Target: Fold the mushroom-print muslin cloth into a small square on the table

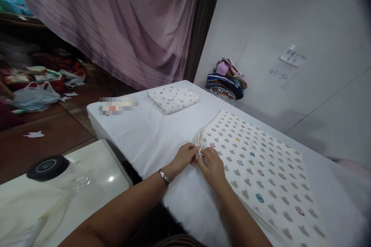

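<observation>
Head view: I see patterned cloth [255,164] on the white table [136,131].
Left hand [185,155]: fingertips pinching its left edge, cloth rightward.
Right hand [213,168]: pinching too, nearer its bulk.
Long axis: toward lower right.

two bare hands meet at the left corner of a patterned cotton cloth [252,139], white with grey animal-head shapes and a few coloured ones. the left hand [185,154], with a silver-coloured wristband [165,176], and the right hand [213,166] pinch the cloth's edge between their fingertips. the cloth lies on a white-covered table [139,131]. farther back on it sits a folded printed cloth [174,99], near a small pixelated item [118,106]. at lower left, a round black object [48,167] rests on a glossy white surface [101,179]. a mauve curtain [145,19] hangs behind; a pile of folded fabrics [225,81] stands by a pale wall [324,15] bearing a handwritten paper note [292,56] and the figures "45-50" [278,74]. a plastic bag [37,97] lies on the reddish-brown floor [55,131].
</observation>
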Demonstrator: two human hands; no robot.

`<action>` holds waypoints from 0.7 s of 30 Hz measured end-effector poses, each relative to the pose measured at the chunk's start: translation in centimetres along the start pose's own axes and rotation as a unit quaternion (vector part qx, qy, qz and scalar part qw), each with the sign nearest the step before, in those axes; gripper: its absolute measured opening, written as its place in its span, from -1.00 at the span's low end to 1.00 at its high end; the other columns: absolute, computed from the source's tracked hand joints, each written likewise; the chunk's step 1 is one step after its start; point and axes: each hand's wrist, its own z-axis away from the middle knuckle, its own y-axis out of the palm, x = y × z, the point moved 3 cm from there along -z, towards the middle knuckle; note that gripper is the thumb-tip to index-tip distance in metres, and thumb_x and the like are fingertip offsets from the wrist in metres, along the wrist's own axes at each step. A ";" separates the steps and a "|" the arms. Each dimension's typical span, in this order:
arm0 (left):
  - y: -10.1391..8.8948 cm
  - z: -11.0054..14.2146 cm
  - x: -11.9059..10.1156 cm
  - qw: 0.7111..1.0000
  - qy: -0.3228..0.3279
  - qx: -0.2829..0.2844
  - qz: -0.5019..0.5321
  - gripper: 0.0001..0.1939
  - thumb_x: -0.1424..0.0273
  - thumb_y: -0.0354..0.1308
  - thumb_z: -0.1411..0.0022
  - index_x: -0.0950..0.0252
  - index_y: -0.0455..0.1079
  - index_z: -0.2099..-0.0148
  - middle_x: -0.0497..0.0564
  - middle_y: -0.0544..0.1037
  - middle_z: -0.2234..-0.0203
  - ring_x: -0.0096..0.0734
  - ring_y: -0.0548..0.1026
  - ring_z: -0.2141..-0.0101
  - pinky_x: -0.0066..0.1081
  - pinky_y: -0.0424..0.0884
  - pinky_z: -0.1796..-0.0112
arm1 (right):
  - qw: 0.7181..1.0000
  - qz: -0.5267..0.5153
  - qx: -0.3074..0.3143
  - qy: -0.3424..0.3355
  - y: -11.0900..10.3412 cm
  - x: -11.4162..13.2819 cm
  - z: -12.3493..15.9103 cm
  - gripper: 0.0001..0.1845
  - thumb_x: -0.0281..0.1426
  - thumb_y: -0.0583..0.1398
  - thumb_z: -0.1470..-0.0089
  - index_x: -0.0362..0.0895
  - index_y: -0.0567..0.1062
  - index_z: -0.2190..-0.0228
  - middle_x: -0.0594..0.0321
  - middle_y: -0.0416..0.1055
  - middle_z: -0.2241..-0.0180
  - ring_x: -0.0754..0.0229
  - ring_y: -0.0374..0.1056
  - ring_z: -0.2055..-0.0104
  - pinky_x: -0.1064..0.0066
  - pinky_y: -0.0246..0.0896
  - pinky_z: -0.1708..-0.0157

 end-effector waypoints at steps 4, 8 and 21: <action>-0.1 -0.1 0.2 1.000 0.003 0.003 -0.020 -0.62 0.06 0.13 -0.06 0.30 0.27 0.43 -0.13 0.34 0.74 -0.53 0.31 0.70 -0.51 0.26 0.63 | 1.000 -0.008 -0.003 -0.001 0.3 -0.2 -0.1 -0.75 -0.35 0.00 -0.17 -0.10 0.45 0.38 0.20 0.35 0.41 0.18 0.26 0.29 0.36 0.17 0.24; -0.2 -0.3 0.3 1.000 0.001 0.002 -0.028 -0.68 0.12 0.09 -0.11 0.30 0.27 0.42 -0.13 0.35 0.74 -0.54 0.29 0.71 -0.52 0.25 0.64 | 0.995 -0.083 -0.044 0.039 -0.2 -1.0 -0.4 -0.72 -0.32 -0.02 -0.19 -0.10 0.43 0.42 0.25 0.34 0.44 0.21 0.25 0.35 0.39 0.16 0.33; -0.2 0.0 0.0 0.999 0.005 -0.019 -0.037 -0.80 0.32 0.02 -0.18 0.30 0.25 0.45 -0.14 0.33 0.76 -0.55 0.28 0.72 -0.54 0.24 0.64 | 0.990 0.138 0.004 -0.027 0.3 -0.1 -0.7 -0.73 -0.47 -0.03 -0.16 -0.12 0.46 0.35 0.13 0.37 0.39 0.13 0.24 0.28 0.34 0.14 0.27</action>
